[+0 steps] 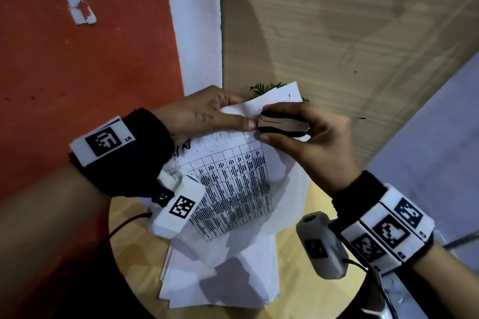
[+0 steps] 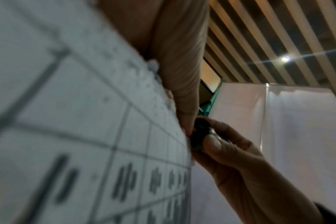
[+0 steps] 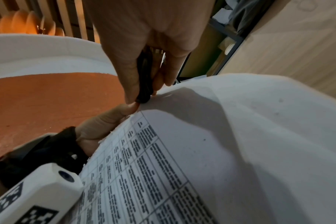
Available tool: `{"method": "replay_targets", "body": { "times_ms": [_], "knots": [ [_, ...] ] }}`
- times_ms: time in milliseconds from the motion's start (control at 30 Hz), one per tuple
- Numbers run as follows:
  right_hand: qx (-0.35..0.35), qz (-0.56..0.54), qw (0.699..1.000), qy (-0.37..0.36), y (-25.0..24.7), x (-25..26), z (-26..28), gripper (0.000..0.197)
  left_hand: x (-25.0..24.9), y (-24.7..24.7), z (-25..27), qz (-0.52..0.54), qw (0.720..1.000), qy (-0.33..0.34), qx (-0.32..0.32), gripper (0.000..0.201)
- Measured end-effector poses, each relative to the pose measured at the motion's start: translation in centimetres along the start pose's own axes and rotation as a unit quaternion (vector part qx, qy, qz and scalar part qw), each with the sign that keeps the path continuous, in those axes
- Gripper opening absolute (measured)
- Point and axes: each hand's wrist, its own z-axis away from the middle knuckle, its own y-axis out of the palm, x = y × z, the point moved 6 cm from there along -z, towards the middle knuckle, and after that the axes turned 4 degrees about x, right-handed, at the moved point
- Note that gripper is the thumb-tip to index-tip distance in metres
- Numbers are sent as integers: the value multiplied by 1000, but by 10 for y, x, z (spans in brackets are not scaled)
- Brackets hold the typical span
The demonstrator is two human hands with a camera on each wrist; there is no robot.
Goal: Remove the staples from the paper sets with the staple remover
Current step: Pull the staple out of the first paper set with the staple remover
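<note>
Centre of the head view: left hand (image 1: 204, 114) pinches the top corner of the paper set (image 1: 233, 184), lifted above a loose paper stack (image 1: 223, 280) on the round tabletop (image 1: 129, 228). Right hand (image 1: 311, 137) grasps the staple remover (image 1: 281, 125), squeezed at that corner beside the left thumb.

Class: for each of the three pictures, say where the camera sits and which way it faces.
Head: looks down on left hand, right hand, staple remover, paper set.
Left wrist: looks up along the printed sheet; own thumb.
Right wrist: looks along its fingers; left thumb.
Shared: all show the remover at the sheet's corner.
</note>
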Motion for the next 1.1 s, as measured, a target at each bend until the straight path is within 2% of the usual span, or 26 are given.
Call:
{"method": "replay_targets", "body": {
  "times_ms": [100, 200, 400, 467, 567, 733, 800, 900, 967, 1000, 1100],
  "knots": [
    [-8, 0, 1000, -1, 0, -2, 2, 35, -1, -2, -3, -45, 995, 37, -75, 16],
    [-19, -4, 1000, 9, 0, -4, 2, 34, -2, 0, -4, -99, 987, 66, -106, 26],
    [-57, 3, 998, 18, -2, -3, 4, 31, 1, -3, -5, -142, 970, 75, -180, 5],
    [-70, 11, 997, 18, -2, -2, 5, 29, 3, -6, -6, -155, 964, 73, -205, 12],
    [-81, 3, 996, 30, -2, -2, 6, 30, 8, -7, -5, -140, 968, 61, -198, 5],
    [-78, -46, 993, 73, -2, -9, 6, 27, 16, -14, -4, -113, 974, 46, -189, 12],
    [-81, -59, 990, 96, -3, -18, 12, 26, 20, -18, -3, -90, 975, 32, -198, 22],
    [-85, -14, 987, 133, -11, -40, 24, 26, 29, -22, -2, -67, 975, 19, -210, 31],
    [-77, 55, 982, 165, -20, -65, 36, 28, 36, -27, -2, -73, 973, 15, -220, 15],
    [-66, 99, 974, 192, -26, -81, 44, 28, 39, -30, -2, -75, 972, 10, -223, 7],
    [17, 215, 933, 288, -31, -134, 72, 28, 47, -42, 0, -103, 969, -2, -224, 12]
  ]
}}
